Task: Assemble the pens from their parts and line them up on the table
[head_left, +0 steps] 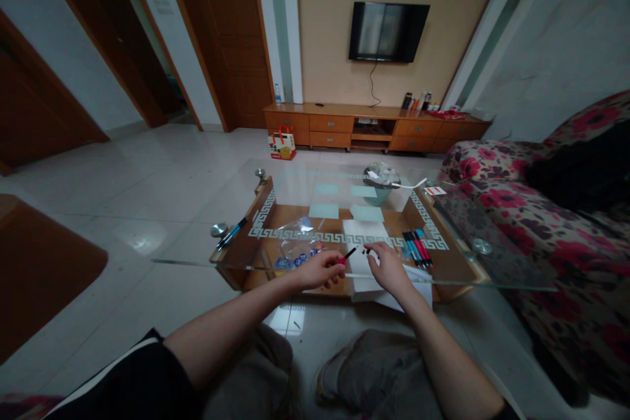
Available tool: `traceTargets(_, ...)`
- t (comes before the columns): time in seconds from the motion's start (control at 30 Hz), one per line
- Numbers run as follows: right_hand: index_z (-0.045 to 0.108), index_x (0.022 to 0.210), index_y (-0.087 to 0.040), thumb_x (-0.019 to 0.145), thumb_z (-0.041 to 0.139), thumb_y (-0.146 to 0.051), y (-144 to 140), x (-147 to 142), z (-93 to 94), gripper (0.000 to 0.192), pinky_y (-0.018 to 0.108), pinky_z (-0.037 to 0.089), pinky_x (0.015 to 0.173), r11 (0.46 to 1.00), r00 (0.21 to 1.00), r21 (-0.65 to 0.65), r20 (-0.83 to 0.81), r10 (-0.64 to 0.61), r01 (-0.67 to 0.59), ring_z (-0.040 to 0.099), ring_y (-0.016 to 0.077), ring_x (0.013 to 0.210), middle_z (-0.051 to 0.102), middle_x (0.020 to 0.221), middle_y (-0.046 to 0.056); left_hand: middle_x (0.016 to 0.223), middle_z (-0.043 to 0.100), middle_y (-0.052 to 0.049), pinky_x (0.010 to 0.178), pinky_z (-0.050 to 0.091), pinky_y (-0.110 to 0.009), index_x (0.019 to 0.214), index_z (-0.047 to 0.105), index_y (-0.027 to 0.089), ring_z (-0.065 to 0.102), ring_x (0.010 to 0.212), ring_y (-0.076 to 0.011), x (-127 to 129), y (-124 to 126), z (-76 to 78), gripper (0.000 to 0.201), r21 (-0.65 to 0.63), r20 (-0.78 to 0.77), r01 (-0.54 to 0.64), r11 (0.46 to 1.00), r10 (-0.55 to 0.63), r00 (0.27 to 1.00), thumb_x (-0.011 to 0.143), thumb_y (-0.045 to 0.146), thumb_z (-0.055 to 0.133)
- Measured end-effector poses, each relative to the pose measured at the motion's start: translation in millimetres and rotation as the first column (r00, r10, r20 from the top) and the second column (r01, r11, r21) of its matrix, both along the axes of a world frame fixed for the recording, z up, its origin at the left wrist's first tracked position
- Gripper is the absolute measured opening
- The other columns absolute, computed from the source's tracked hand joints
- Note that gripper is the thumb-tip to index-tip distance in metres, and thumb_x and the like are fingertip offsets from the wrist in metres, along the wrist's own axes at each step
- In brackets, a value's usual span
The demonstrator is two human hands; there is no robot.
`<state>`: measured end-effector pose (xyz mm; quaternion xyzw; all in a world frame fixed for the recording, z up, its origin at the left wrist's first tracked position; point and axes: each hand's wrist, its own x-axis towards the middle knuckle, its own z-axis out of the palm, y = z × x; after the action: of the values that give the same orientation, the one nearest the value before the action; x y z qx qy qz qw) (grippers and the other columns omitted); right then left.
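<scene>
My left hand (pixel 325 270) is closed around a red and black pen (pixel 350 254), its dark end pointing up and to the right. Across from it, my right hand (pixel 386 264) has thumb and index finger curled around a small black piece (pixel 367 251), too small to name exactly. Both hands are over the front edge of the glass coffee table (pixel 290 174). To the right of my right hand lies a row of blue and red pens (pixel 417 249). A few blue and black pens (pixel 231 233) lie at the table's left side.
A clear plastic bag (pixel 295 236) and a white box (pixel 367 230) show at the table's middle. Beyond it stand a filled waste basket (pixel 378 193), a paper gift bag (pixel 282 146) and a long TV cabinet (pixel 329 123). A floral sofa (pixel 497 200) borders the right.
</scene>
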<state>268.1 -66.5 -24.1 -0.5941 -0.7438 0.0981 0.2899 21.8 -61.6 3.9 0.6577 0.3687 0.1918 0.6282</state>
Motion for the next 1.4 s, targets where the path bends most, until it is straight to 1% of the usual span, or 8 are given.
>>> traceTargets(0.13,0.066,0.115,-0.018,0.085,0.051,-0.015,0,1,-0.9,0.034,0.037,0.043,0.097,1.0,1.0,0.015,0.002,-0.005,0.005,0.059,0.0236,0.104,0.066,0.111,0.01,0.085,0.063,-0.003,0.054,0.049,-0.021,0.093,0.054,0.018,0.06,0.068,-0.0118,0,-1,4.0,0.04,0.007,-0.015,-0.006,1.0,0.006,1.0,0.084,0.056,0.057)
traceTargets(0.23,0.066,0.112,-0.018,0.083,0.049,-0.014,2,2,0.2,0.034,0.038,0.044,0.097,0.998,0.998,0.053,-0.043,-0.04,0.043,0.059,0.0241,0.105,0.067,0.109,0.011,0.083,0.062,-0.003,0.054,0.049,-0.021,0.093,0.054,0.018,0.061,0.068,-0.0122,0,-1,3.6,0.04,0.006,-0.027,-0.012,1.0,0.013,1.0,0.083,0.057,0.058)
traceTargets(0.33,0.066,0.109,-0.019,0.083,0.048,-0.015,5,2,3.9,0.032,0.037,0.047,0.09,0.993,0.985,0.078,-0.156,-0.076,0.089,0.062,0.0224,0.093,0.068,0.106,0.009,0.084,0.062,-0.003,0.055,0.049,-0.021,0.093,0.055,0.018,0.061,0.069,-0.0124,-1,0,1.4,0.04,0.011,-0.034,-0.015,1.0,0.015,0.999,0.084,0.057,0.057)
traceTargets(0.47,0.066,0.106,-0.02,0.083,0.05,-0.022,6,0,9.3,0.028,0.036,0.051,0.079,0.995,0.932,0.028,-0.353,-0.081,0.097,0.063,0.0194,0.078,0.07,0.104,0.007,0.085,0.063,-0.003,0.055,0.049,-0.021,0.094,0.055,0.018,0.061,0.069,-0.0126,-2,1,0.4,0.039,0.023,-0.036,-0.005,1.0,0.006,0.999,0.085,0.056,0.057)
traceTargets(0.6,0.066,0.104,-0.019,0.083,0.054,-0.029,8,-3,11.7,0.026,0.035,0.052,0.077,0.997,0.861,-0.039,-0.504,-0.073,0.062,0.066,0.0198,0.081,0.071,0.103,0.008,0.086,0.063,-0.004,0.054,0.048,-0.02,0.095,0.054,0.018,0.061,0.069,-0.0124,-2,0,1.4,0.038,0.023,-0.026,-0.006,1.0,0.007,1.0,0.086,0.054,0.056)
traceTargets(0.7,0.067,0.103,-0.018,0.082,0.058,-0.033,8,-4,12.8,0.027,0.034,0.053,0.077,0.998,0.822,-0.051,-0.565,-0.069,0.049,0.066,0.0205,0.083,0.071,0.102,0.009,0.087,0.063,-0.005,0.053,0.048,-0.019,0.096,0.054,0.017,0.061,0.067,-0.0114,-2,1,0.9,0.038,0.012,-0.027,0.0,1.0,0.0,1.0,0.087,0.055,0.055)
traceTargets(1.07,0.069,0.101,-0.017,0.086,0.059,-0.042,3,-11,24.2,0.032,0.033,0.051,0.07,0.999,0.77,-0.029,-0.636,-0.053,0.045,0.063,0.019,0.074,0.071,0.095,0.01,0.09,0.065,-0.005,0.043,0.046,-0.018,0.098,0.053,0.019,0.061,0.055,-0.0101,-1,0,1.6,0.042,0.015,-0.057,0.025,1.0,-0.024,0.998,0.087,0.06,0.051)
traceTargets(1.4,0.07,0.101,-0.017,0.087,0.057,-0.041,2,-12,26.0,0.031,0.03,0.05,0.066,0.999,0.769,-0.01,-0.638,-0.04,0.044,0.062,0.0173,0.071,0.071,0.091,0.008,0.089,0.067,-0.006,0.04,0.043,-0.018,0.103,0.058,0.018,0.055,0.045,-0.007,-1,-1,6.4,0.044,-0.017,-0.086,0.033,0.999,-0.035,0.996,0.087,0.058,0.052)
